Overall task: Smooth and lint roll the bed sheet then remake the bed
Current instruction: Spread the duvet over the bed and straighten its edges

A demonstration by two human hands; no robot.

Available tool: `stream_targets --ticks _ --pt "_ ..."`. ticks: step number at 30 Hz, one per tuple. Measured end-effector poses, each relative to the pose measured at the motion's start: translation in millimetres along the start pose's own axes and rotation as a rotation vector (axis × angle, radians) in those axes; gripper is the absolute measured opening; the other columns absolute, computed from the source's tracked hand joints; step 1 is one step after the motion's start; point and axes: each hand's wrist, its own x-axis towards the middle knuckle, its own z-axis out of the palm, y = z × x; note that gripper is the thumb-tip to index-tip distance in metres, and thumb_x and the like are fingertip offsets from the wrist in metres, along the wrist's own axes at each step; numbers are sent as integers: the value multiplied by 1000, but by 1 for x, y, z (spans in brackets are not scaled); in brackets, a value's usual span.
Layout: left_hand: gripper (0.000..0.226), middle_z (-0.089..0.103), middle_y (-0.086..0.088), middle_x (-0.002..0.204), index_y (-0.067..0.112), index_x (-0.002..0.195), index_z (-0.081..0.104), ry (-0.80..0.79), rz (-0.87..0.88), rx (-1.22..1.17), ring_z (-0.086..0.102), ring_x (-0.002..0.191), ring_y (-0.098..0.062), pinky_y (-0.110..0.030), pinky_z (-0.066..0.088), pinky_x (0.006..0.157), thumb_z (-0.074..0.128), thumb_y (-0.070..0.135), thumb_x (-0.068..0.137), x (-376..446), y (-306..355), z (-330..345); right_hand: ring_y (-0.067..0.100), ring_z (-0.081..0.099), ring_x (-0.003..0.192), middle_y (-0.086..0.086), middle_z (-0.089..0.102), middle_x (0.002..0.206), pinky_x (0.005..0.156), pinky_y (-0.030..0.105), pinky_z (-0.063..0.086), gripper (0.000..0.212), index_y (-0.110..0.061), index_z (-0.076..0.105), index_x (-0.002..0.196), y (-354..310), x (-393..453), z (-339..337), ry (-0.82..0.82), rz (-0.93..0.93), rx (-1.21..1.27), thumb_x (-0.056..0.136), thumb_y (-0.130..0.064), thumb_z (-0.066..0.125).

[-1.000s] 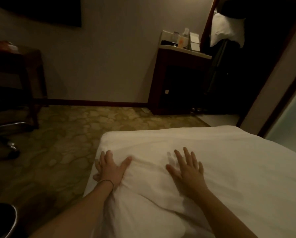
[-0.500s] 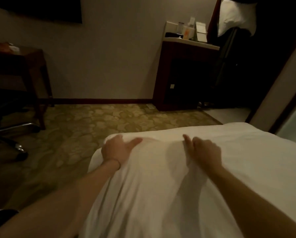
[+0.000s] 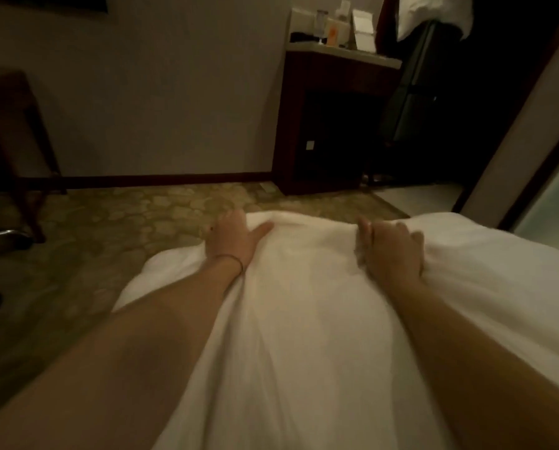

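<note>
Two bare forearms reach forward from the bottom of the view, one on each side of a soft ridge of white cloth. The bed sheet (image 3: 307, 336) is thin, matte cotton, pulled into long lengthwise creases between the arms and bunched into a puffy fold at the far edge of the bed (image 3: 505, 261). It covers the mattress corner and spills off the left side toward the floor.

The left hand (image 3: 234, 240) lies at the left end of the bunched edge, a thin dark band around its wrist; its thumb points inward across the cloth and its fingers curl over the fold, gripping the sheet. The right hand (image 3: 390, 251) sits well apart from it, to the right, knuckles up, its fingers curled down into the fabric and clutching a gather of it. The raised hump of sheet lies between the two hands.

Past the bed, patterned carpet (image 3: 135, 222) in mottled olive and tan rounded shapes runs to a dark baseboard and a plain pale wall. At far left stand a dark wooden leg and the shiny metal base of a chair (image 3: 2, 235). Against the wall stands a dark wood cabinet (image 3: 330, 125) whose pale surface carries a glass and small boxes, too blurred to name. A white cloth hangs in the dark recess at top right.
</note>
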Motion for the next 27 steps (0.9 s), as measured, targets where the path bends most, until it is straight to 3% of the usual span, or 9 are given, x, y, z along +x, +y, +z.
stream_targets --ticks 2,5,8,12,17,20,23,25,27 --pt "64 64 -5 111 22 103 57 -94 25 113 55 106 -29 -45 32 91 40 81 86 -23 -31 51 30 54 103 5 68 97 89 45 34 66 -22 63 89 21 -44 66 -174 57 -94 98 -60 11" --pt "53 63 -2 98 25 87 49 -100 117 139 55 100 -26 -42 29 87 38 77 90 -31 -51 83 33 52 102 8 67 94 88 48 33 68 -19 58 82 29 -80 119 -197 47 -74 96 -62 7" --pt "52 60 1 97 26 88 46 -103 104 133 55 98 -23 -40 27 85 40 77 89 -21 -55 83 36 49 109 12 66 101 94 53 30 55 -18 59 87 28 -69 121 -235 90 28 100 -56 21" --pt "53 55 4 96 27 91 48 -127 105 150 53 101 -22 -39 25 85 39 79 89 -22 -60 86 41 45 115 20 55 116 95 55 36 63 -10 57 115 12 -88 117 -273 55 -40 97 -56 16" --pt "61 54 -6 129 19 124 51 -302 107 171 49 120 -28 -44 32 103 46 70 90 -31 -49 50 34 34 122 11 36 131 105 46 25 59 -16 39 133 -47 -100 86 -488 35 96 97 -61 26" --pt "81 31 -1 155 26 149 29 -282 143 285 27 142 -26 -54 11 116 43 75 87 -51 -76 -4 26 30 127 1 31 136 107 42 23 58 -24 36 134 -97 -86 63 -509 -140 334 94 -66 28" --pt "86 37 -2 153 28 148 34 -147 -196 -22 33 140 -27 -49 24 116 48 80 82 -73 -139 -57 19 19 140 -7 25 150 115 40 15 54 -37 34 139 -155 -56 63 -473 -331 350 95 -66 25" --pt "83 52 -5 134 22 135 51 -258 -392 -384 52 122 -25 -33 41 99 59 80 76 -83 -166 -70 16 2 149 -10 10 161 120 43 4 58 -41 26 148 -189 -43 74 -567 -374 299 96 -66 21" --pt "89 50 0 126 23 128 55 -344 -436 -492 56 113 -20 -28 44 95 62 86 66 -98 -174 -69 15 -1 150 -10 9 163 121 46 -4 67 -41 21 151 -212 -36 93 -683 -428 222 91 -70 9"
